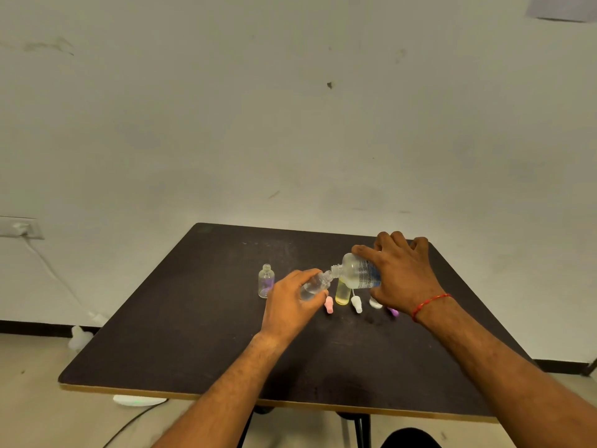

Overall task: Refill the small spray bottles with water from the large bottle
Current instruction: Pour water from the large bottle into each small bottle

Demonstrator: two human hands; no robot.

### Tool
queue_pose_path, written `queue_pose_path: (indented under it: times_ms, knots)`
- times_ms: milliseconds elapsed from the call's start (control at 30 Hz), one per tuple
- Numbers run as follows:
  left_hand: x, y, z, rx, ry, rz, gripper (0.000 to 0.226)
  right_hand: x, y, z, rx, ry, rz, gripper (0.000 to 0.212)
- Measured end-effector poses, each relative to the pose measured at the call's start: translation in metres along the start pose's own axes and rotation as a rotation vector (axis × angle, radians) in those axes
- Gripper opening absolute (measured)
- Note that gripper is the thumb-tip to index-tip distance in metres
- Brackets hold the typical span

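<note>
My right hand (403, 273) grips the large clear bottle (357, 273), tipped to the left with its open neck against the mouth of a small clear bottle (315, 286). My left hand (292, 302) holds that small bottle tilted; some water shows inside it. A second small clear bottle (266, 281) with a purple tint stands upright and uncapped to the left. A small yellow bottle (341, 294) stands under the large bottle. Loose spray caps lie in a row: pink (329, 305), white (356, 304), another white (375, 303), purple (392, 312).
Everything sits on a dark square table (200, 334) set against a pale wall. A wall socket (21, 227) with a white cable is at the left. A white device (139, 400) lies on the floor under the table's front edge.
</note>
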State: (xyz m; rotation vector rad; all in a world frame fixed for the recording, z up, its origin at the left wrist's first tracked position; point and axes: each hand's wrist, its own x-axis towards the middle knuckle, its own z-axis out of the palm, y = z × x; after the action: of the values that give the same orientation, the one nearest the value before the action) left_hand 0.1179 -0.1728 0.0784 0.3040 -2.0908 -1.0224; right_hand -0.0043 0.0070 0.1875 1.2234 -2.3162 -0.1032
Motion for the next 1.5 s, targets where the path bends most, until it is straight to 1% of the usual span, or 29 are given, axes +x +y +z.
queue_pose_path:
  times_ms: [233,467,567,967,1167,1400,1500]
  knots:
    - [0.000,0.001,0.000,-0.008,-0.004,0.003,0.033,0.000,0.000,-0.002,0.004,-0.011,0.004,0.076]
    - [-0.001,0.000,0.002,-0.006,-0.011,0.006,0.028,-0.001,0.001,0.000,-0.004,-0.010,0.008,0.076]
    - [0.000,0.000,0.002,-0.005,-0.014,0.016,0.031,-0.001,0.001,0.001,-0.013,-0.010,0.012,0.077]
    - [0.002,-0.004,0.007,-0.012,-0.014,0.014,0.035,-0.006,0.003,0.006,0.026,-0.009,0.037,0.070]
    - [0.001,0.004,0.005,-0.053,-0.024,0.040,0.033,-0.011,0.003,0.015,0.067,-0.056,0.089,0.077]
    - [0.005,-0.014,0.009,-0.009,-0.032,-0.059,0.035,-0.021,0.002,0.023,0.181,-0.033,0.159,0.067]
    - [0.008,-0.024,0.009,-0.013,-0.044,-0.112,0.035,-0.027,0.001,0.025,0.234,-0.024,0.202,0.067]
